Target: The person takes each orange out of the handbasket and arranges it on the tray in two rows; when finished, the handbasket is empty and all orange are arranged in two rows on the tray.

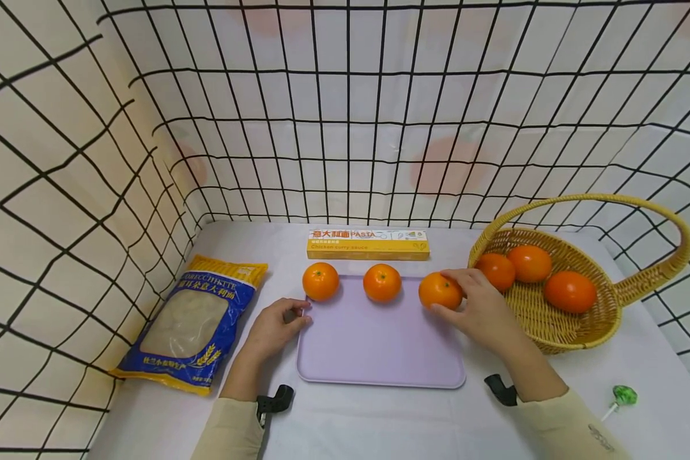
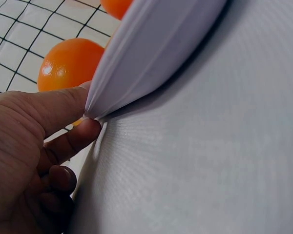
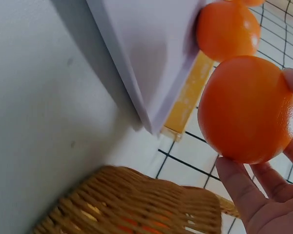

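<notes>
A lilac tray (image 1: 379,348) lies in the middle of the table. At its left edge my left hand (image 1: 275,327) pinches the rim; the left wrist view shows the thumb above and a finger below. Two oranges stand along the tray's far edge, a left orange (image 1: 321,282) at the corner and a middle orange (image 1: 382,283). Over the far right corner my right hand (image 1: 485,313) holds a third orange (image 3: 249,109) between thumb and fingers. In the right wrist view that orange appears raised beside the tray corner.
A wicker basket (image 1: 543,322) with a tall handle and several orange fruits (image 1: 570,292) stands right of the tray. Behind the tray lies a yellow pasta box (image 1: 368,253). A blue pasta bag (image 1: 186,319) is at left, a green lollipop (image 1: 625,395) at right. Black wire mesh (image 1: 347,121) encloses the table.
</notes>
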The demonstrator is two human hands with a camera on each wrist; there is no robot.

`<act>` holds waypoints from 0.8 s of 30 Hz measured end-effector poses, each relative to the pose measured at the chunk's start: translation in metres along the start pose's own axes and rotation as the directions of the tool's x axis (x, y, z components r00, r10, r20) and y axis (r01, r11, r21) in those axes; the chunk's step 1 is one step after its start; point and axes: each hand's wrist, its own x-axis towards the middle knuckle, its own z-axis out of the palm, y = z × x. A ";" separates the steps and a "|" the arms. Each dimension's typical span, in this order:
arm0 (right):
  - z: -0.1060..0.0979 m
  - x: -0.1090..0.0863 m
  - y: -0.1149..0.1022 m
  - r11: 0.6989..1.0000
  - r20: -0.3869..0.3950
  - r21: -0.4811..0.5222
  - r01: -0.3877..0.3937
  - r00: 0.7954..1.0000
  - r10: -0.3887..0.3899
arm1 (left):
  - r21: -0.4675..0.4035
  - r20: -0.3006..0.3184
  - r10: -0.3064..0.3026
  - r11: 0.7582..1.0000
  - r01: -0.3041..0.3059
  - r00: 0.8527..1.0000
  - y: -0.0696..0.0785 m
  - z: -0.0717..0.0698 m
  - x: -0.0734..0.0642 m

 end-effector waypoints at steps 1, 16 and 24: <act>0.002 0.002 0.000 1.000 0.005 0.008 -0.005 1.000 0.005 | 0.002 0.000 -0.001 1.000 0.001 1.000 0.000 0.000 0.000; 0.030 0.020 0.000 0.998 0.018 0.024 -0.058 0.998 0.058 | -0.010 0.003 -0.002 1.000 0.002 1.000 -0.002 0.001 0.000; 0.037 0.025 0.004 0.998 -0.012 0.005 -0.058 0.998 0.058 | -0.026 0.004 -0.014 1.000 0.014 1.000 -0.001 0.000 0.000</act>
